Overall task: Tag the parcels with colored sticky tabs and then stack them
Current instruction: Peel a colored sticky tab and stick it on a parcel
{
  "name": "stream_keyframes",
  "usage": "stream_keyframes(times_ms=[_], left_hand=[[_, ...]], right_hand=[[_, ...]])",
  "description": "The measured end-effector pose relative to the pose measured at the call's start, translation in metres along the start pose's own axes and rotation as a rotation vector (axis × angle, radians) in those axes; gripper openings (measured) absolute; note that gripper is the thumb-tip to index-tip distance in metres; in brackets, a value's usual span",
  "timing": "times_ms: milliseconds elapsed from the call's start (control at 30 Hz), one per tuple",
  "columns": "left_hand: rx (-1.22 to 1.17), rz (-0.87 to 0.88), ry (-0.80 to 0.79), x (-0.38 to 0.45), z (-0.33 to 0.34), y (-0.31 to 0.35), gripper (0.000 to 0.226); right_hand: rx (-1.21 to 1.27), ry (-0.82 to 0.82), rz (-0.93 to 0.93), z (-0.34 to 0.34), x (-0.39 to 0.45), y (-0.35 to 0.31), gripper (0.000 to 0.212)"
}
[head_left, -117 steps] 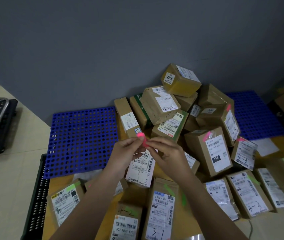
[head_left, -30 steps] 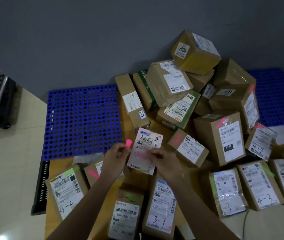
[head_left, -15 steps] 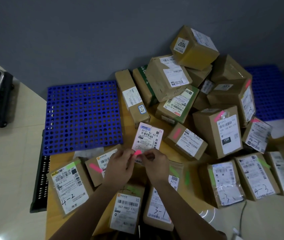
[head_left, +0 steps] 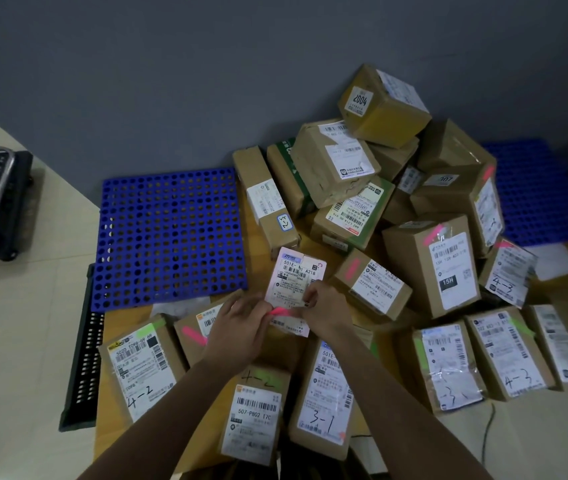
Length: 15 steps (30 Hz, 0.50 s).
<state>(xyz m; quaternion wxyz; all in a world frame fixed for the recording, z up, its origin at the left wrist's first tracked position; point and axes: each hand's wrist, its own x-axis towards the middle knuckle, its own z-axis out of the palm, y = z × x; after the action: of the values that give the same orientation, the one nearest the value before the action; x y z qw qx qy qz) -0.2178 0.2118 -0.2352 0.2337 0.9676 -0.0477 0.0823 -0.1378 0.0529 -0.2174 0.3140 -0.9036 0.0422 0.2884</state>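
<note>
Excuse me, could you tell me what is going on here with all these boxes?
A person is tagging parcels. Both hands meet over a flat parcel with a white label: the left hand and right hand pinch a pink sticky tab at its near edge. Several boxes around them already carry pink or green tabs, such as the box marked 15H. The rest lie in a loose pile against the grey wall, not neatly stacked.

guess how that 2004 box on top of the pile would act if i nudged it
The 2004 box sits tilted at the peak of the parcel pile, so it would probably tip or slide off. Its taped cardboard looks stiff, so it should keep its shape.
</note>
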Motion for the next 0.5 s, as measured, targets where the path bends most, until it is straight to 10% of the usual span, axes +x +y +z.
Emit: stream_keyframes(times_ms=[500], left_hand=[[-0.446,-0.453,-0.274,0.028,-0.022,0.034,0.017]], right_hand=[[0.332,-0.01,-0.142,-0.024,-0.026,0.016,0.018]])
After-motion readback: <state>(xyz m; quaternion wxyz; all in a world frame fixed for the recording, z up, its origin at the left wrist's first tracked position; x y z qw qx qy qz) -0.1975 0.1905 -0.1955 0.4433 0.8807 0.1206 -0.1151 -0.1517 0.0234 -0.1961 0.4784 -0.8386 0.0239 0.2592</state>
